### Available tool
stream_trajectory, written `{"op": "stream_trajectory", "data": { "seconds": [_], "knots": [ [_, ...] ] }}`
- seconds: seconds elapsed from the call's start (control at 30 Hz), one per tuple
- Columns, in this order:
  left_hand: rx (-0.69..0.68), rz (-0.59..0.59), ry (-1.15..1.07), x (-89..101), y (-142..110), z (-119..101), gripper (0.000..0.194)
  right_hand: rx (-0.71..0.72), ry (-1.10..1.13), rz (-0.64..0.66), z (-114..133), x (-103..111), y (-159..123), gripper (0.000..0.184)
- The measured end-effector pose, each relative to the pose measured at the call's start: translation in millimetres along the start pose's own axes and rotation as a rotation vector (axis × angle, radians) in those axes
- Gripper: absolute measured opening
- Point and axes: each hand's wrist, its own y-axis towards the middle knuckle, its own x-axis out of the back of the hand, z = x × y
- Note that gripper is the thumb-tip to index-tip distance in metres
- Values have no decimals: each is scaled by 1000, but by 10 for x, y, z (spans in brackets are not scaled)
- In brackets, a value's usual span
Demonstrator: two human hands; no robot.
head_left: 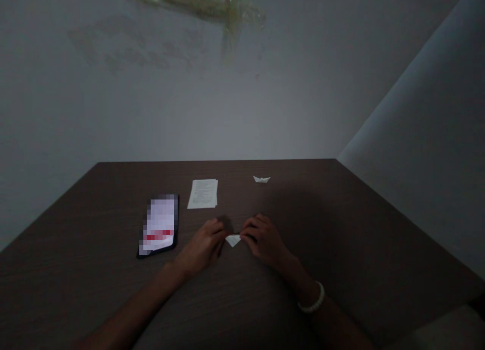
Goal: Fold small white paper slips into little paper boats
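A small piece of folded white paper (233,240) is held between my two hands, low over the middle of the table; its visible part is a triangle pointing toward me. My left hand (206,243) pinches its left corner with bent fingers. At the opposite corner, the fingers of my right hand (263,240) are closed on the same paper. My fingertips hide both its ends. Farther back, a little folded paper boat (261,179) stands on the table.
A phone (158,226) with a lit, blurred screen lies left of my left hand. Behind it to the right is a small stack of printed paper sheets (203,194). The brown table (359,249) meets a stained wall (212,107) at its far edge.
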Motion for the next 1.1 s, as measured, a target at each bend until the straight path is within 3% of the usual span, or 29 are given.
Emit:
{"op": "stream_trajectory", "data": {
  "seconds": [0.27, 0.47, 0.93, 1.1],
  "knots": [
    [-119, -14, -42, 36, -14, -59, 28, 13, -10, -20, -4, -14, -7, 8],
    [-108, 30, -54, 34, 0, -82, 18, 17, 2, -23, -6, -15, -3, 10],
    [-132, 58, -45, 40, -3, -89, 18, 54, 78, -24, -24, 10, -40, 26],
    [-143, 66, -23, 51, 8, -130, 18, 0, 73, -49, 8, -12, -35, 9]
  ]
}}
